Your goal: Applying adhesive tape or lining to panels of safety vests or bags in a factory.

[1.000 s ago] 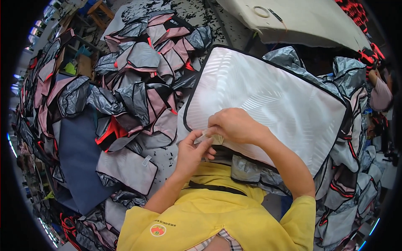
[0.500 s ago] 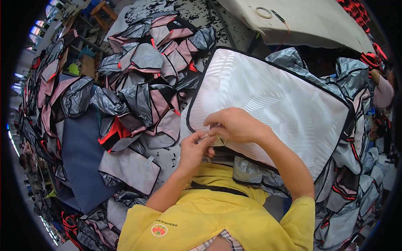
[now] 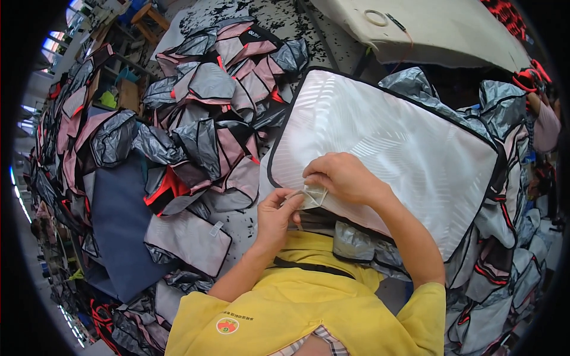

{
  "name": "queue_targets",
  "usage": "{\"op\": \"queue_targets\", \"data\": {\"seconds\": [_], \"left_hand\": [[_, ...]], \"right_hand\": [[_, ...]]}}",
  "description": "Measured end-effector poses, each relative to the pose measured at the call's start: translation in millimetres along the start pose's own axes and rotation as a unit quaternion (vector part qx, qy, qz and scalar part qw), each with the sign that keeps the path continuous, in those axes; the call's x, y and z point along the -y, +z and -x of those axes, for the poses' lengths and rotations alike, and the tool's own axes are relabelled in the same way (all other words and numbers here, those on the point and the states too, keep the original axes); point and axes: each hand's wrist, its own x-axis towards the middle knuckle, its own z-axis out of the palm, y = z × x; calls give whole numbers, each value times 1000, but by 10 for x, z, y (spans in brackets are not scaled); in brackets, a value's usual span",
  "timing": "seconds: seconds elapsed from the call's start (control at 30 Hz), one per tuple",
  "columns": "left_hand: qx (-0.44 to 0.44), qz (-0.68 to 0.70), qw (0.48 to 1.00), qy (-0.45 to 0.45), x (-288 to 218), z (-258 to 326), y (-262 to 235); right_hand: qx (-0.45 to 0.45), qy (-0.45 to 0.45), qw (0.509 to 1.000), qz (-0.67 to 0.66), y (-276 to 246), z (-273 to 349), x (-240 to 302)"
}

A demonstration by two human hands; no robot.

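Observation:
Pinched between my fingers is a small piece of clear, pale plastic [image 3: 313, 197], folded or creased; its exact kind is hard to make out. My left hand [image 3: 275, 218] grips its left side between thumb and fingers. My right hand [image 3: 345, 178] holds its upper right side, palm down, with fingertips partly hidden. Both hands are over the near left edge of a large whitish panel [image 3: 392, 142] with a stripe pattern and black edging. The panel lies in front of me, tilted, on top of silver-lined fabric pieces [image 3: 354, 242].
Heaped at left are pink, grey and silver fabric pieces [image 3: 208, 83] with black edging. A dark blue sheet [image 3: 124, 219] lies nearer on that side. At the far right, a cream-covered surface [image 3: 439, 38] bears a ring [image 3: 375, 18] and a pen-like tool [image 3: 395, 22]. More fabric [image 3: 493, 273] piles at right.
My right hand has moved slightly right and away from the left fingers. More of the clear plastic now shows between my two hands. The panel stays in place.

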Motion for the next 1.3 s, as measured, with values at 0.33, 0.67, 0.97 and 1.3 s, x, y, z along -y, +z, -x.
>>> {"op": "queue_targets", "data": {"seconds": [0.33,0.67,0.97,1.3], "left_hand": [[8,49,999,-8,99,-36,-81],[-2,17,1000,-5,119,-6,-87],[-42,13,999,-24,68,26,-30],[-16,65,998,-7,113,19,-72]], "right_hand": [[21,24,999,-7,5,-13,1],[2,15,1000,-3,26,-16,-11],[33,9,999,-1,-38,-61,-2],[100,10,993,65,-86,-208,51]]}}
